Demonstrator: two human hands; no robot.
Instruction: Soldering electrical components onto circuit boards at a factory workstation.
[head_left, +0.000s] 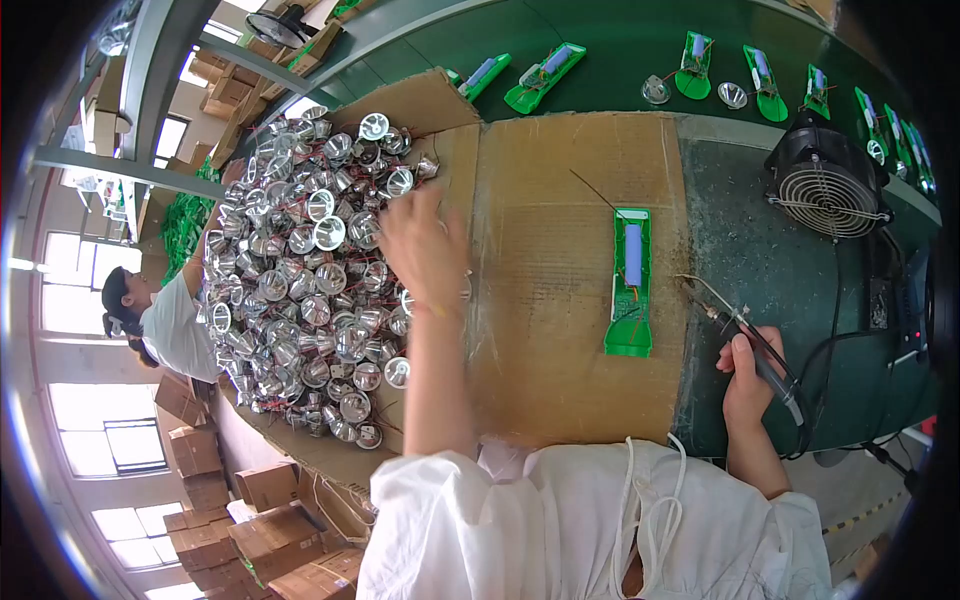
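My left hand [422,248] is at the right edge of a large heap of silver lamp reflectors [318,280] with thin red wires. It is smeared by motion, and whether its fingers hold anything does not show. In my right hand [752,378] is a soldering iron [765,368], its thin bent tip pointing up and left over the cardboard's edge. Between my hands a green flashlight housing [629,340] lies on the cardboard sheet [550,300]. Inside it sits a blue-violet battery cell [633,255], with small wires below and a dark wire sticking out at its top.
Several more green housings [545,78] with cells stand along the far side of the green bench, two loose reflectors [733,95] among them. A black fan [828,190] with a round grille sits at far right. Beyond the heap, a person in white [175,325] reaches toward it.
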